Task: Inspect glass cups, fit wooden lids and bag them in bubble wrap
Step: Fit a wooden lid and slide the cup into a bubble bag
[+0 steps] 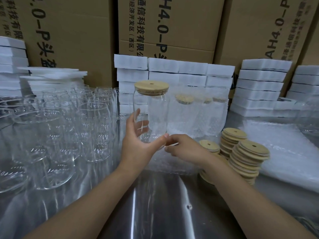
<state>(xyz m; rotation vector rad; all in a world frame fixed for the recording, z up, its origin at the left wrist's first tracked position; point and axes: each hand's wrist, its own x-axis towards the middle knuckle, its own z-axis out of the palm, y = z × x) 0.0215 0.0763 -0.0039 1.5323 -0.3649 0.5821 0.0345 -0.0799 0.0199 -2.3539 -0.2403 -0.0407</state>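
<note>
A clear glass cup (156, 111) with a round wooden lid (151, 87) on top is held upright above the metal table. My left hand (138, 140) wraps its lower part, fingers behind the glass and thumb at the base. My right hand (183, 146) touches the bottom edge of the cup with its fingertips, just above a bubble wrap bag (165, 163) lying flat on the table. Stacks of wooden lids (248, 157) stand to the right of my right wrist. Several cups wrapped in bubble wrap (198, 116) stand behind the held cup.
Many bare glass cups (57, 128) crowd the left half of the steel table (158, 204). A pile of bubble wrap bags (284, 152) lies at the right. White foam blocks (260, 87) and large cardboard boxes (172, 26) line the back.
</note>
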